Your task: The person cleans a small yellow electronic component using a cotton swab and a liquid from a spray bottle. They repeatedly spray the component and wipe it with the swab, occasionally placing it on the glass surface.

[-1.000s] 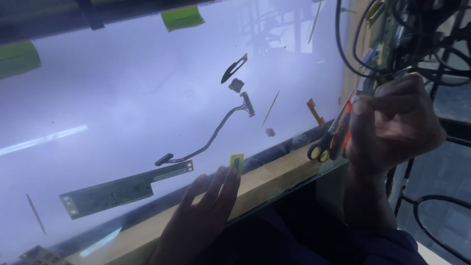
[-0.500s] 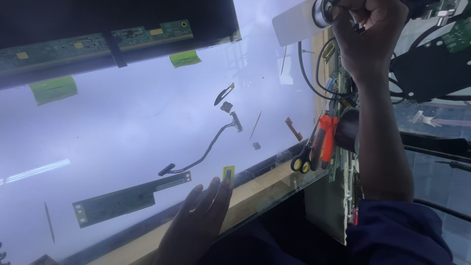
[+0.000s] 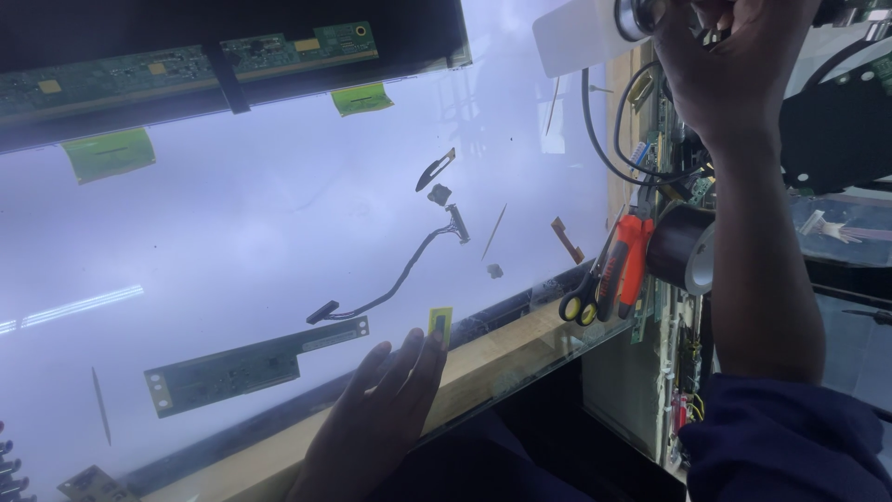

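Head view: the round lamp head (image 3: 636,14) at the top edge is clenched in the right hand (image 3: 734,65), while the left hand (image 3: 386,409) is laid flat and released on the glass panel (image 3: 232,242), which could be cracked if leaned on.

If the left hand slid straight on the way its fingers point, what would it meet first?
Probably the small yellow tag just past the left hand's fingertips; they already look to be at its lower edge, though depth is unclear.

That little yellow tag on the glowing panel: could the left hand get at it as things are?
Probably yes. The left hand lies flat on the lit panel, its fingertips right at the yellow tag, and nothing lies between them.
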